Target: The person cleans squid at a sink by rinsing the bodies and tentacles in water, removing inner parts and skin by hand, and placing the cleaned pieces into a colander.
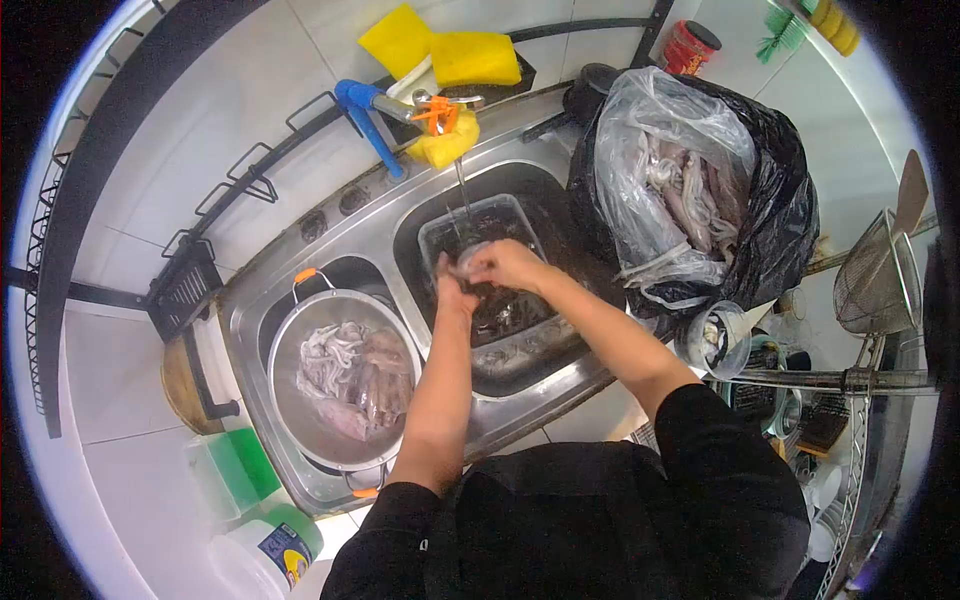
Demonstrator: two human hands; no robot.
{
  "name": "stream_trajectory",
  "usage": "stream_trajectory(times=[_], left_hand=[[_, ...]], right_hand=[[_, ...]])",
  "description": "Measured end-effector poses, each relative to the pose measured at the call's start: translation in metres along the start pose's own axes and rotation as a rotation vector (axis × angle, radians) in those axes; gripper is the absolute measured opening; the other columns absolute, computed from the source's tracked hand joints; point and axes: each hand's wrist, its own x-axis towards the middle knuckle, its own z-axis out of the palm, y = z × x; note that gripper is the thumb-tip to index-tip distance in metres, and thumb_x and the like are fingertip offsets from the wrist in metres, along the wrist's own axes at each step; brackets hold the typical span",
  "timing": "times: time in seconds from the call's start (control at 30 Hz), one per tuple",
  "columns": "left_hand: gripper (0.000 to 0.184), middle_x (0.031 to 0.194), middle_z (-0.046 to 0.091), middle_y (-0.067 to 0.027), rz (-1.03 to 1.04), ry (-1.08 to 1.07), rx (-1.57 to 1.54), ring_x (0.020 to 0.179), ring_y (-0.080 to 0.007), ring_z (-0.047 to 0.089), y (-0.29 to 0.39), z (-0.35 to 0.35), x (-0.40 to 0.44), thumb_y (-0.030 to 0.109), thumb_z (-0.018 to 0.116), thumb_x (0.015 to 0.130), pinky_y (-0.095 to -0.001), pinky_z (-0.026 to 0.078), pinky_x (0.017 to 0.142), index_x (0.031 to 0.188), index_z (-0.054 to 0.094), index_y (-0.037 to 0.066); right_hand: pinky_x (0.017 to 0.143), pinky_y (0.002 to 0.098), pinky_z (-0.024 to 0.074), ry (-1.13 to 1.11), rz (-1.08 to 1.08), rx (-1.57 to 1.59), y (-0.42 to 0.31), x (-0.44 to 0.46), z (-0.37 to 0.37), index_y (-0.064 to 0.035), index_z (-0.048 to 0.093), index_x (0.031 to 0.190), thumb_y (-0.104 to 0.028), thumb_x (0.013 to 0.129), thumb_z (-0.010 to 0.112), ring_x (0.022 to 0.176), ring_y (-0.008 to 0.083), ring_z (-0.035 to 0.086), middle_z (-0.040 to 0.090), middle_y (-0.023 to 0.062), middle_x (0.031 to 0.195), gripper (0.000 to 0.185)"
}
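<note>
In the right sink basin, my left hand (pixel 455 288) and my right hand (pixel 510 268) are closed on a small pale squid (pixel 470 258). A thin stream of water (pixel 461 185) falls from the tap just beyond them. Below my hands, a clear plastic tub (pixel 428 232) holds dark, murky water. To the left, a metal pot (pixel 282 400) with orange handles rests over the other basin, holding squid bodies and tentacles (pixel 358 380). On the right, more squid (pixel 690 195) lie in a clear plastic bag (pixel 735 130) inside a black bag (pixel 795 190).
Yellow sponges (pixel 475 58) sit behind the tap (pixel 400 108), which has a blue hose. A clear cup (pixel 725 345) stands below the bag. At right hang a mesh strainer (pixel 870 285) and a wire shelf (pixel 800 380). Plastic containers (pixel 235 470) stand at lower left.
</note>
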Motion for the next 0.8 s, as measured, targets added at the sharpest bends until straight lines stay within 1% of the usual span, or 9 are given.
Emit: stream_trajectory(times=[0.17,0.3,0.37,0.4,0.5,0.6,0.7,0.77,0.8], left_hand=[[0.045,0.105,0.058,-0.0129,0.086,0.008,-0.102,0.095,-0.0284,0.057,-0.020,-0.032,0.069,0.044,0.035,0.094,-0.0435,0.045,0.086,0.112,0.047,0.005],[0.042,0.100,0.058,-0.0131,0.178,-0.100,-0.035,0.093,-0.0264,0.058,-0.022,-0.053,0.085,0.041,0.044,0.092,-0.0402,0.048,0.080,0.110,0.047,0.003],[0.041,0.098,0.058,-0.0130,0.151,-0.077,-0.003,0.092,-0.0256,0.058,-0.021,-0.052,0.081,0.040,0.045,0.091,-0.0389,0.049,0.077,0.109,0.048,0.003],[0.040,0.098,0.058,-0.0133,0.159,-0.083,-0.001,0.091,-0.0262,0.058,-0.021,-0.053,0.082,0.038,0.047,0.091,-0.0393,0.049,0.076,0.108,0.048,0.002],[0.041,0.103,0.056,-0.0153,0.223,-0.052,-0.016,0.091,-0.0276,0.057,-0.030,-0.050,0.089,0.032,0.054,0.089,-0.0392,0.048,0.076,0.113,0.048,-0.001],[0.033,0.101,0.057,-0.0127,0.426,0.374,0.190,0.090,-0.0253,0.058,-0.041,-0.035,0.071,0.027,0.048,0.089,-0.0403,0.048,0.072,0.108,0.052,0.001],[0.048,0.113,0.054,-0.0180,0.090,0.333,0.371,0.100,-0.0289,0.055,-0.043,-0.073,0.108,0.031,0.050,0.088,-0.0433,0.046,0.081,0.124,0.043,0.000],[0.044,0.111,0.056,-0.0151,0.052,0.189,0.180,0.098,-0.0282,0.056,-0.035,-0.048,0.068,0.034,0.046,0.087,-0.0431,0.046,0.081,0.122,0.048,0.007],[0.040,0.110,0.057,-0.0144,0.069,0.106,0.108,0.096,-0.0276,0.057,-0.035,-0.055,0.072,0.033,0.045,0.088,-0.0420,0.047,0.080,0.120,0.050,0.010]], right_hand=[[0.077,0.0378,0.0471,-0.156,-0.022,-0.471,0.043,-0.002,0.028,-0.0107,0.052,0.119,-0.020,0.067,0.070,0.085,0.0293,0.062,0.063,0.0124,0.097,0.056],[0.074,0.0343,0.0498,0.187,-0.547,-0.148,0.057,0.008,0.040,-0.0085,0.045,0.127,-0.016,0.071,0.065,0.081,0.0258,0.061,0.060,0.0066,0.106,0.061],[0.067,0.0256,0.0503,-0.350,0.329,0.884,0.053,0.005,0.034,-0.0091,0.047,0.126,-0.021,0.075,0.066,0.072,0.0141,0.056,0.058,0.0029,0.098,0.055],[0.062,0.0176,0.0466,-0.309,0.417,0.984,0.032,-0.006,0.019,-0.0114,0.047,0.127,-0.026,0.079,0.066,0.065,0.0058,0.049,0.055,-0.0004,0.091,0.054],[0.063,0.0245,0.0477,-0.035,0.557,1.063,0.048,-0.007,0.034,-0.0085,0.056,0.117,-0.029,0.079,0.066,0.066,0.0109,0.054,0.061,0.0020,0.089,0.045],[0.069,0.0331,0.0484,0.169,0.337,0.613,0.102,0.014,0.076,-0.0033,0.065,0.100,-0.029,0.077,0.066,0.075,0.0197,0.060,0.065,0.0097,0.093,0.035],[0.078,0.0354,0.0460,0.247,0.543,0.018,0.118,0.040,0.091,-0.0024,0.067,0.088,-0.028,0.074,0.066,0.092,0.0272,0.060,0.064,0.0164,0.097,0.029],[0.078,0.0362,0.0455,0.111,0.581,0.030,0.063,0.032,0.050,-0.0050,0.067,0.091,-0.030,0.071,0.066,0.095,0.0320,0.058,0.063,0.0172,0.098,0.032],[0.079,0.0376,0.0450,-0.007,0.265,0.017,0.062,0.032,0.045,-0.0054,0.066,0.091,-0.033,0.069,0.067,0.094,0.0331,0.058,0.063,0.0178,0.098,0.035]])
